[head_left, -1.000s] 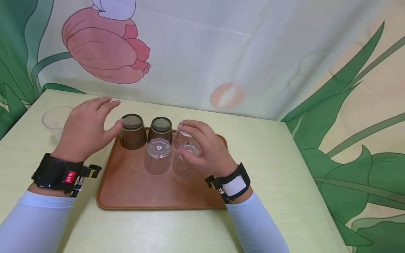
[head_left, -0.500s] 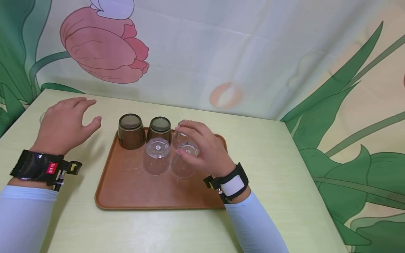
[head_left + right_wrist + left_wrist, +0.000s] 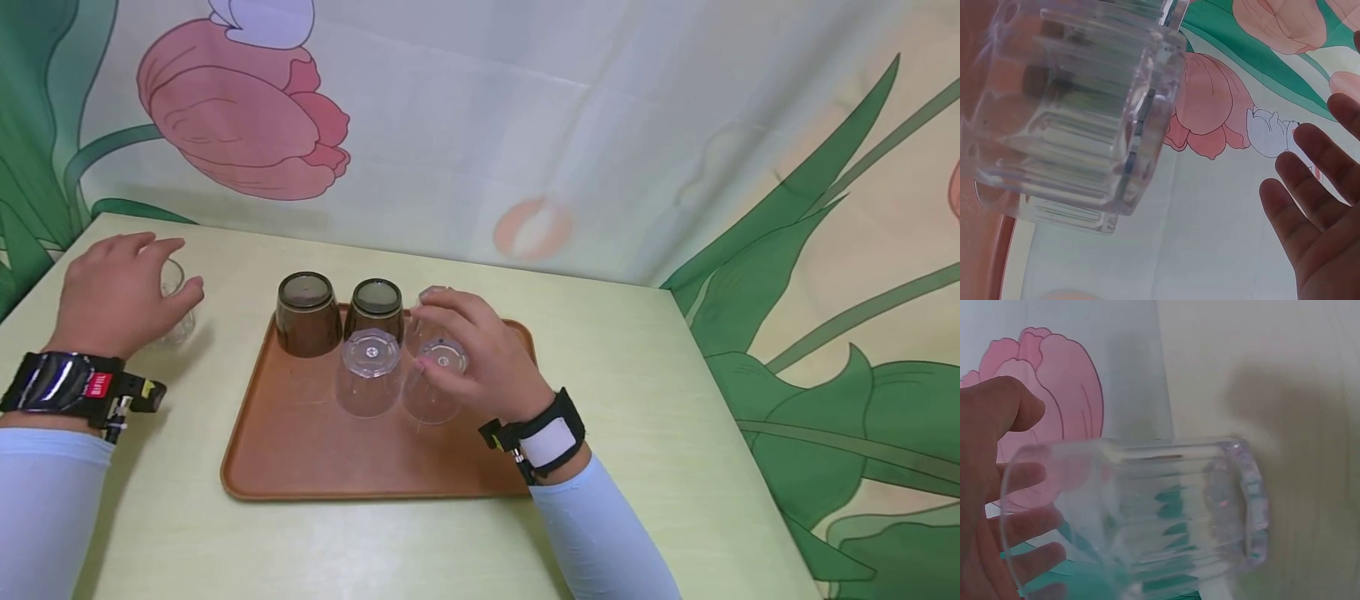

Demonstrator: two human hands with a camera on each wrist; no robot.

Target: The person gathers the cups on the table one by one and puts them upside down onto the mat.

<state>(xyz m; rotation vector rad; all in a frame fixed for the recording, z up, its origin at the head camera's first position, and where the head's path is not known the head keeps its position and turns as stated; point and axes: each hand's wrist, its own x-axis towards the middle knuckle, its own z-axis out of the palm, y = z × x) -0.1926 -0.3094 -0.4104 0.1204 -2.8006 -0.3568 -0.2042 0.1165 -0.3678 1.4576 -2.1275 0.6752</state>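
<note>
At the table's left side, my left hand (image 3: 112,292) is beside an upright clear glass (image 3: 180,327), partly hiding it. In the left wrist view, the fingers reach behind the glass's rim and the thumb stands away from it; no grip shows. My right hand (image 3: 491,358) hovers over the tray's right part with fingers spread. The right wrist view shows its fingers (image 3: 1294,169) apart from an upside-down clear glass (image 3: 1079,119). Two clear glasses, one at the front middle (image 3: 367,383) and one at right (image 3: 431,396), stand upside down; another is partly hidden behind them.
Two smoky dark glasses, one at the left (image 3: 307,321) and one beside it (image 3: 375,310), stand upside down along the back of the brown tray (image 3: 337,467). The pale table (image 3: 622,400) meets a flower-printed curtain (image 3: 435,150) at its back edge.
My left hand has moved left, from beside the left dark glass to the clear glass off the tray. The right hand has stayed in nearly the same place.
</note>
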